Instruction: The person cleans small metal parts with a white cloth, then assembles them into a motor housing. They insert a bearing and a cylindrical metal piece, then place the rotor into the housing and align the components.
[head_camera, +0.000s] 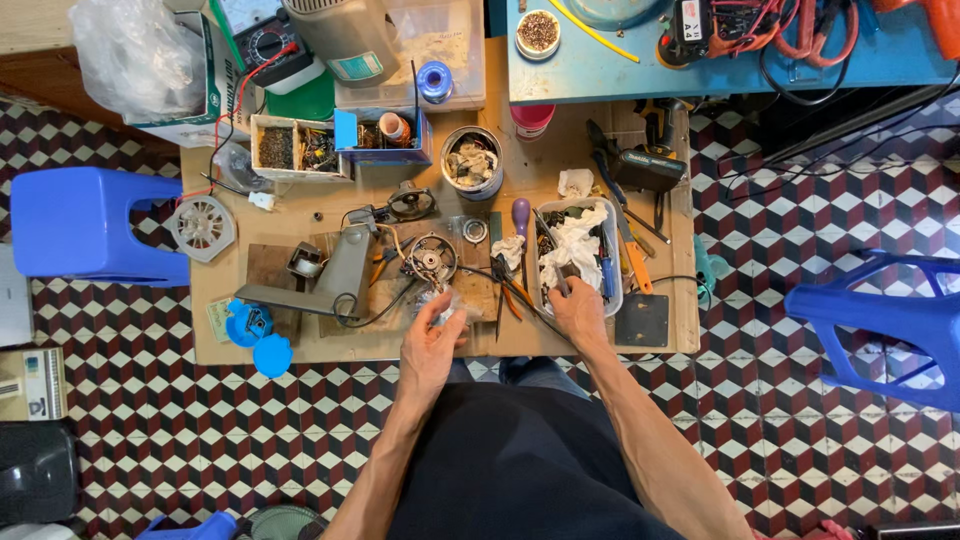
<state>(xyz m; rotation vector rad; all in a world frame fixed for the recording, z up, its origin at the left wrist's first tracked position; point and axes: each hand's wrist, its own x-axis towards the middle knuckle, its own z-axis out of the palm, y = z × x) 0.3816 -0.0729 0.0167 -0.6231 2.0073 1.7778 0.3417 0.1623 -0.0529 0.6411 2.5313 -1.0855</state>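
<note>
While the left hand pinches a crinkly clear plastic wrap, light, soft and slippery, best gripped by its bunched edge; the right hand closes on a small dark tool above a plastic tray.

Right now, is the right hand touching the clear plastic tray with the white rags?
Touching. The head view shows the right hand reaching over the near rim of the clear plastic tray, its fingers inside among the white rags.

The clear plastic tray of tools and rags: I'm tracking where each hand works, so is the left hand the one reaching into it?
No, the right hand reaches into the clear plastic tray, while the left hand holds a small clear piece beside the round motor part.
</note>
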